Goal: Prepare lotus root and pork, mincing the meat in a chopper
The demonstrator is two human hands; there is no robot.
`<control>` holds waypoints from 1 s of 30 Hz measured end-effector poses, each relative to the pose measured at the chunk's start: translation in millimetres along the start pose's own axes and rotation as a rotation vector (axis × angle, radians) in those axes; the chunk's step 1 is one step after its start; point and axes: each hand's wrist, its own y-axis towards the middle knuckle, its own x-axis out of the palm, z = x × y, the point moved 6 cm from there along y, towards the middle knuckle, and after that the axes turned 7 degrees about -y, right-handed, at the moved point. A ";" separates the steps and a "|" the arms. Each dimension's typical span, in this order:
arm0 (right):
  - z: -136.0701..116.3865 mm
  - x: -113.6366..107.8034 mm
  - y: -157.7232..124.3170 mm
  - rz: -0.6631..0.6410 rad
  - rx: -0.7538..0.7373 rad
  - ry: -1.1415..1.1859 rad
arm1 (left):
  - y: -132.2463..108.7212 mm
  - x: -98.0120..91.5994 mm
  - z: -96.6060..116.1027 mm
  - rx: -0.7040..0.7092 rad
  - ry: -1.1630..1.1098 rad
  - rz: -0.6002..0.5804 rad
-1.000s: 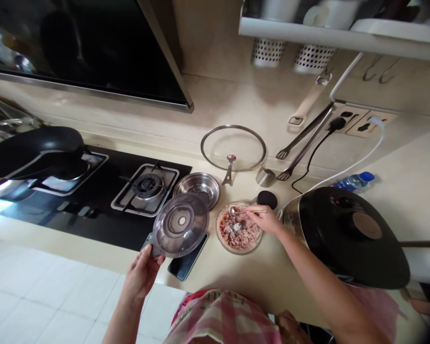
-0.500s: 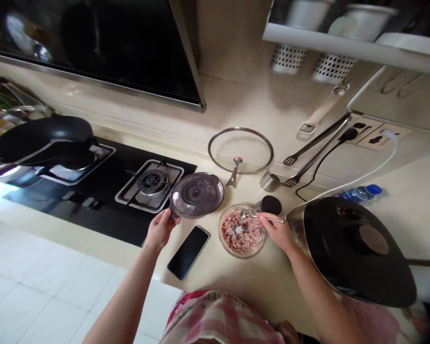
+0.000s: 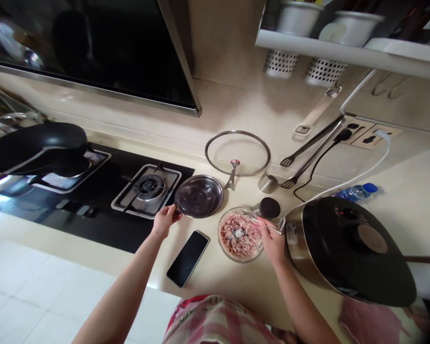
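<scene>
My left hand [image 3: 165,221] pinches the near-left edge of a dark, see-through round dish [image 3: 199,196], which is on or just over the counter beside the stove. A clear glass bowl [image 3: 220,239] to its right holds pink minced meat [image 3: 241,246], with a pale hub [image 3: 239,233] standing in the middle. In my right hand [image 3: 272,239] is a metal spoon [image 3: 272,226], closed between the fingers. Its head is over or in the meat at the bowl's far right side and cannot be made out clearly.
A phone [image 3: 188,258] lies near the counter's front edge. Behind the bowl are a dark-lidded jar [image 3: 270,208], a steel cup [image 3: 268,182] and a leaning glass lid [image 3: 237,131]. A large black-lidded cooker [image 3: 354,253] stands right; a wok [image 3: 39,143] sits on the stove [image 3: 129,229].
The dish has tipped from tilted to flatter, its inside now facing up. My right hand has moved slightly lower with the spoon. The whole view has shifted a little.
</scene>
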 end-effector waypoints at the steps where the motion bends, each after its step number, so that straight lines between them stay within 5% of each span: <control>1: -3.2 7.2 0.6 0.025 0.016 0.026 | 1.3 -0.4 0.4 0.006 0.039 0.002; 6: -17.9 34.5 -9.9 -0.070 -0.023 0.035 | 0.7 -10.8 5.4 0.081 0.166 0.078; 10: -25.8 33.2 -17.0 -0.065 -0.054 -0.026 | -38.5 -6.8 29.3 0.547 0.452 0.197; 13: -30.8 33.8 -21.9 -0.005 -0.044 0.012 | -81.7 37.4 26.1 0.818 0.648 -0.124; 17: -34.1 45.9 -45.8 -0.235 -0.115 0.036 | -120.2 86.5 -2.3 0.924 0.819 -0.571; 20: -28.8 33.3 -66.8 -0.340 -0.177 -0.010 | -128.7 95.9 -21.0 0.963 0.962 -0.686; 25: -20.3 -9.1 -73.8 -0.242 -0.155 -0.070 | -142.6 106.5 -31.2 1.009 1.164 -0.743; 28: -25.7 -18.8 -71.2 -0.179 -0.167 -0.073 | -157.2 121.7 -24.4 1.019 1.093 -0.881; 30: -29.2 -13.6 -71.2 -0.183 -0.152 -0.050 | -158.2 125.9 -16.2 0.992 0.988 -0.869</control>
